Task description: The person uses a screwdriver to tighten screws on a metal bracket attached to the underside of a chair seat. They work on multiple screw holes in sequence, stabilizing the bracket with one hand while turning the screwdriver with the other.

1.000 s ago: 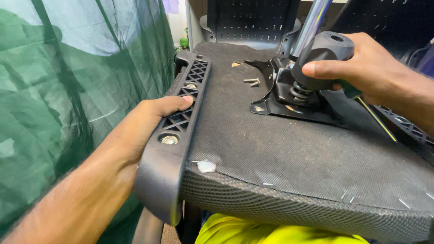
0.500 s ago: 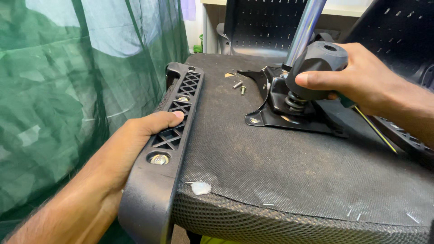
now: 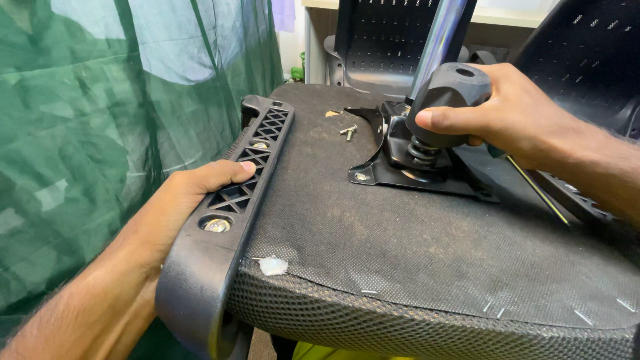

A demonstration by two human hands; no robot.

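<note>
Overturned office chair seat point(image 3: 413, 247), its dark fabric underside facing up, lies between the two hands and fills the view below them. Bolted near the right hand is a black metal mechanism plate point(image 3: 400, 170), and standing on that plate is a large black tension knob point(image 3: 445, 100) over a coiled spring point(image 3: 420, 150). The right hand point(image 3: 527, 117) is wrapped around this knob, thumb laid along its lower front edge and fingers curled over the far side, so it is gripping the knob firmly; a thin yellow-green rod or cable point(image 3: 537, 190) runs out from under the palm toward the wrist side. Just behind the knob a shiny metal column point(image 3: 440, 40) rises out of the frame. The left hand point(image 3: 190, 200) clasps the black plastic armrest bracket point(image 3: 227, 220) along the seat's left edge, thumb resting on top of its latticed ribs and the fingers hidden underneath. Right beside the thumb, toward the wrist, a silver bolt head point(image 3: 216, 225) sits in a round recess of the bracket. Two loose screws point(image 3: 348, 131) lie on the fabric between the hands, nearer the right one. Outward of the left arm hangs green netting point(image 3: 87, 153). Beyond the right hand stand black perforated chair backs point(image 3: 377, 33).
</note>
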